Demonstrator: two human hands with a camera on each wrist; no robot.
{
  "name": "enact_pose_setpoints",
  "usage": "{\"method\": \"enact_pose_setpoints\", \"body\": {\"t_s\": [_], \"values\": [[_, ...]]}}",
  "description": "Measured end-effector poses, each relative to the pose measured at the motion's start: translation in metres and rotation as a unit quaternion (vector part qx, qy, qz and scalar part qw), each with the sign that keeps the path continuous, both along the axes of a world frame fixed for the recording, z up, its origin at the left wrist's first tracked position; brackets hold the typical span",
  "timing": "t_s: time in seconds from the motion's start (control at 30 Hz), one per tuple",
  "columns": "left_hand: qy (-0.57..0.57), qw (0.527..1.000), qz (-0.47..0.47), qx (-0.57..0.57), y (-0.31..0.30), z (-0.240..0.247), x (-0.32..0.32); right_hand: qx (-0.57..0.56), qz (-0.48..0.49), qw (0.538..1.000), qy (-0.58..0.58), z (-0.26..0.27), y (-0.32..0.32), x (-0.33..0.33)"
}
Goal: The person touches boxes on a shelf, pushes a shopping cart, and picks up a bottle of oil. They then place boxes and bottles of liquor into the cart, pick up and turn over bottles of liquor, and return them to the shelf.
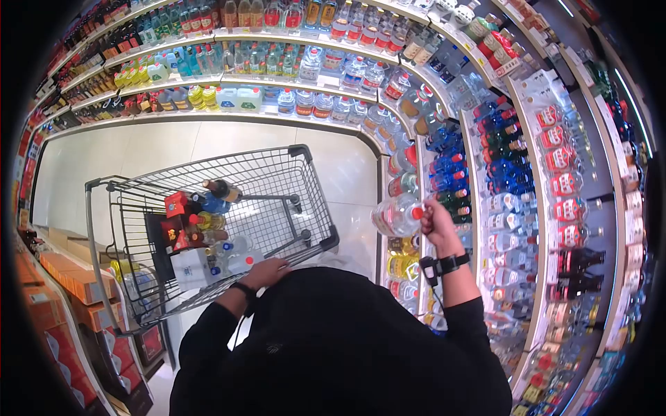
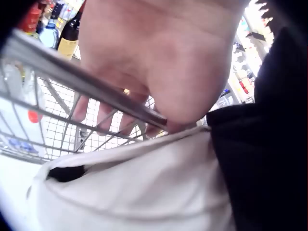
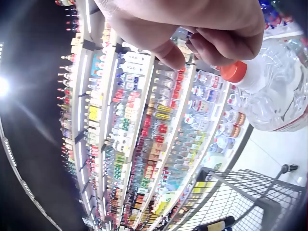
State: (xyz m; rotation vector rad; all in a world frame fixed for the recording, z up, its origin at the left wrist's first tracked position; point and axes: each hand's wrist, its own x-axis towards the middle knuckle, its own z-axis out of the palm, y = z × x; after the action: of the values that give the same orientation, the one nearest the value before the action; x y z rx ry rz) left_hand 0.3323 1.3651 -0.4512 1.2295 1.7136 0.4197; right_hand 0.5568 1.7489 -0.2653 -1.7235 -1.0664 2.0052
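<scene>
My right hand (image 1: 436,225) grips a large clear plastic jug (image 1: 394,216) close to its orange-red cap (image 3: 234,72). The jug is tilted, its cap toward the hand and its body out over the aisle beside the right shelves. In the right wrist view, the fingers curl in beside the cap; the part they hold is hidden behind them. Over the near rim of a grey wire shopping cart (image 1: 312,201) lies my left hand (image 1: 269,272). Its fingers (image 2: 106,115) reach down inside the rail (image 2: 86,82), with the thumb side on the outside.
Inside the cart are a dark bottle (image 1: 222,189), red boxes (image 1: 177,204), a white box (image 1: 189,269) and clear bottles. Shelves (image 1: 472,180) full of bottles line the right side and the back. Orange cartons (image 1: 69,274) are stacked at left. Pale floor tiles (image 1: 354,173) show beyond the cart.
</scene>
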Motion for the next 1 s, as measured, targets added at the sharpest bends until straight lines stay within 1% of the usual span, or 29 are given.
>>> {"method": "enact_pose_setpoints", "body": {"t_s": [0.07,0.13,0.2,0.27,0.3,0.37,0.4,0.47,0.6,0.67,0.7,0.77,0.8,0.87,0.93,1.0], "values": [[0.063,0.992,0.106,-0.008,-0.001,0.011,0.019,-0.027,0.027,0.999,-0.014,-0.036,0.023,0.018],[0.086,0.987,0.132,-0.011,0.008,0.015,0.032,-0.053,0.049,0.997,-0.016,-0.063,0.044,0.031],[0.108,0.983,0.151,-0.009,0.011,0.02,0.035,-0.043,0.052,0.995,-0.07,-0.077,0.046,0.035],[0.144,0.972,0.185,-0.014,0.022,0.029,0.04,-0.058,0.067,0.993,-0.081,-0.099,0.061,0.047],[0.148,0.971,0.189,-0.021,0.028,0.031,0.041,-0.066,0.074,0.991,-0.094,-0.109,0.065,0.052],[0.2,0.96,0.192,-0.042,0.041,0.031,0.042,-0.075,0.086,0.988,-0.1,-0.125,0.075,0.066],[0.218,0.955,0.2,-0.015,0.046,0.031,0.042,-0.074,0.092,0.987,-0.105,-0.13,0.077,0.071],[0.231,0.951,0.203,-0.026,0.058,0.028,0.038,-0.076,0.089,0.986,-0.12,-0.138,0.08,0.077],[0.245,0.942,0.23,-0.01,0.084,0.02,0.03,-0.1,0.09,0.986,-0.097,-0.153,0.087,0.096],[0.253,0.935,0.248,-0.02,0.095,0.015,0.023,-0.089,0.09,0.985,-0.118,-0.153,0.086,0.098],[0.254,0.935,0.248,-0.019,0.101,0.014,0.019,-0.089,0.089,0.985,-0.117,-0.153,0.085,0.101],[0.277,0.929,0.239,-0.053,0.113,0.01,0.009,-0.091,0.084,0.986,-0.113,-0.152,0.086,0.104],[0.296,0.923,0.24,-0.052,0.12,0.009,0.005,-0.089,0.085,0.986,-0.113,-0.151,0.086,0.104],[0.29,0.919,0.264,-0.048,0.138,0.009,-0.007,-0.111,0.077,0.985,-0.11,-0.145,0.089,0.103],[0.289,0.916,0.275,-0.037,0.147,0.007,-0.015,-0.105,0.082,0.984,-0.116,-0.139,0.09,0.096],[0.295,0.912,0.281,-0.05,0.157,0.004,-0.025,-0.095,0.086,0.984,-0.123,-0.137,0.092,0.091]]}}
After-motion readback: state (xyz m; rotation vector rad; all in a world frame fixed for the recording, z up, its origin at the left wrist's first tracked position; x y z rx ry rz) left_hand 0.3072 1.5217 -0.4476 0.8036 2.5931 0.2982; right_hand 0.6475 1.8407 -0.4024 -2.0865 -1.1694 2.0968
